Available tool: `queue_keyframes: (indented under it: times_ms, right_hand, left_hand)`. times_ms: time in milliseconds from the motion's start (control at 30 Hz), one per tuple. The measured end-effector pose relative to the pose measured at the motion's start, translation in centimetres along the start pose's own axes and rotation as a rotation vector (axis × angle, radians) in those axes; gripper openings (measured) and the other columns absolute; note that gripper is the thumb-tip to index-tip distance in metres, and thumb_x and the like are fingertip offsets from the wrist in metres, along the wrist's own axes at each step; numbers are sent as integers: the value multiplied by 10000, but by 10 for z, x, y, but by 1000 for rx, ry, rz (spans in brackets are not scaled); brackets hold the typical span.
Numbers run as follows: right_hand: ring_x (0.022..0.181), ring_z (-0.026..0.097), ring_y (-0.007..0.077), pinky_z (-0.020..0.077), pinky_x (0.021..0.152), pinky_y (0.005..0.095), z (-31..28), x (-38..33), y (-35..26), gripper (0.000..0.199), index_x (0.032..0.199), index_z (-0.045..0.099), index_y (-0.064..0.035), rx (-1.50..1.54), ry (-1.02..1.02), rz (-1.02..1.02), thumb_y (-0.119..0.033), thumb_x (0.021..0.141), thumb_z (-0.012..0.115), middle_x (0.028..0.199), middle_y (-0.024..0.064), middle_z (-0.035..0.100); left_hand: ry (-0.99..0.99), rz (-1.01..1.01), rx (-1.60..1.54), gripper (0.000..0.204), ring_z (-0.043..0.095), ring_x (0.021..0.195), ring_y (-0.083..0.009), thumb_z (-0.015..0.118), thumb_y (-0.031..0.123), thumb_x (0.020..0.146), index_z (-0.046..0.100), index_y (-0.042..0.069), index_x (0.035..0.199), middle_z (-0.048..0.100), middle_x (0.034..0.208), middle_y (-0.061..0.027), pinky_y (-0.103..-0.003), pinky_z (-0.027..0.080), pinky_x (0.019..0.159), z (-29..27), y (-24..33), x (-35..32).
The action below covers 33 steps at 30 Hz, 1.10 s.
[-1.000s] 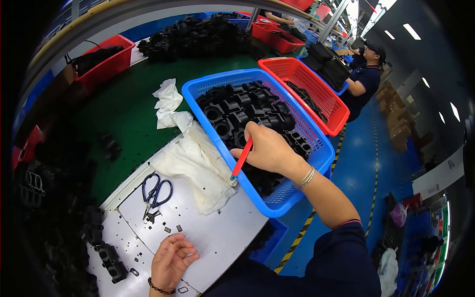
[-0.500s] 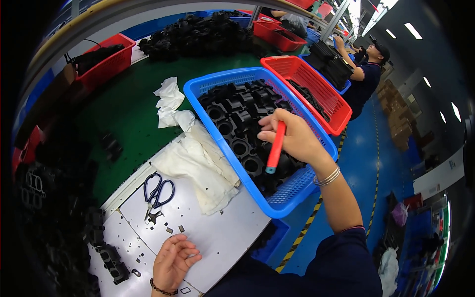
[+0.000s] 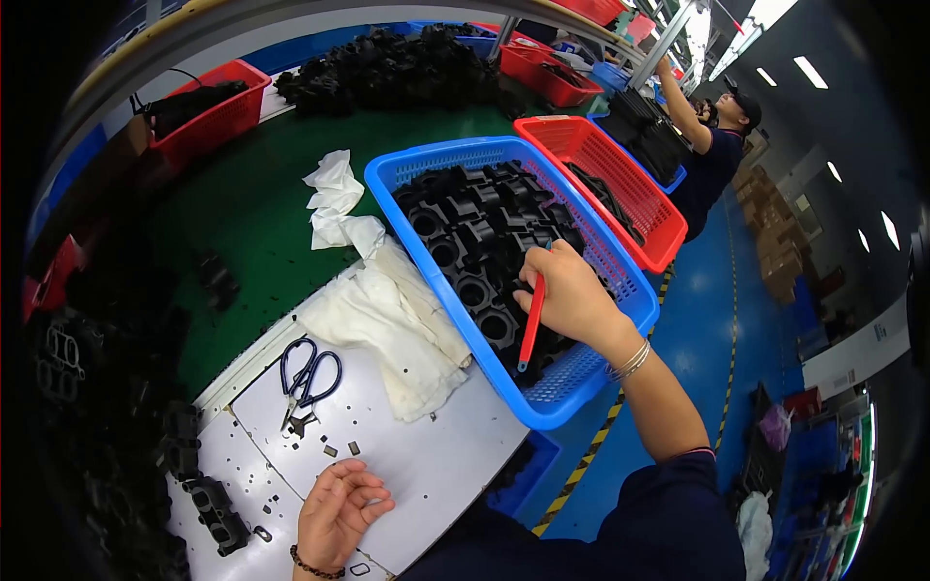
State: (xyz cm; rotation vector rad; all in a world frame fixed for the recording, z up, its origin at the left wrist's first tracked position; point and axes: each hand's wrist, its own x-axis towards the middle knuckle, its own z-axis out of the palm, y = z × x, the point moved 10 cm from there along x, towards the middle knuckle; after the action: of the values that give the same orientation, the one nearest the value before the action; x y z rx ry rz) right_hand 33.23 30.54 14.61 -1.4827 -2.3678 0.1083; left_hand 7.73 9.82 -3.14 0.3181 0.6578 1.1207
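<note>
My right hand (image 3: 581,302) is closed around a slim red stick-like tool (image 3: 532,324) with a bluish tip, its exact kind unclear. It is over the right half of a blue plastic basket (image 3: 461,324), which holds many black moulded parts (image 3: 467,237) with round openings. I cannot tell whether hand or tool touches the parts. On the white tabletop rests my left hand (image 3: 339,518), palm turned inward, fingers loosely curled and apart with nothing in them. Small dark scraps lie around it, and one black part (image 3: 217,518) sits to its left.
Dark-handled scissors (image 3: 310,376) and a crumpled white cloth (image 3: 387,334) lie between my left hand and the basket. A red basket (image 3: 620,189) stands beyond the blue one. Black parts heap (image 3: 387,77) at the back. A co-worker (image 3: 712,155) stands at the far right.
My right hand has shifted slightly down and right, and the red tool has swung to a different slant, its lower tip lower. The co-worker's arm has risen. My left hand stays put.
</note>
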Motion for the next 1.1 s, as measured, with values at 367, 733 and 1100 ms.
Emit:
queue_keyframes:
  times_ms: [367,733,1100]
  right_hand:
    - [757,578,329,481,654,418,-4,-2,7,383,782,520,-24,-130,-18,151,-256,724,819,701,129,578]
    - [741,590,382,485,663,446,-5,7,9,328,789,501,-13,-58,73,168,-134,706,794,728,166,588]
    - [641,562,303,457,601,394,-55,-22,36,419,736,454,-15,140,280,153,-220,754,818,678,143,552]
  left_hand:
    - [0,-15,19,345,630,1034,-284,392,224,1040,413,-26,1278,576,1126,-188,-449,536,928,1,-1,-1]
    - [-9,-12,6,336,632,1029,-291,387,207,1040,412,-32,1274,582,1120,-190,-449,537,927,2,-1,1]
    - [-25,8,-33,321,624,1043,-286,377,172,1040,410,-39,1279,581,1129,-198,-448,531,934,2,0,-1]
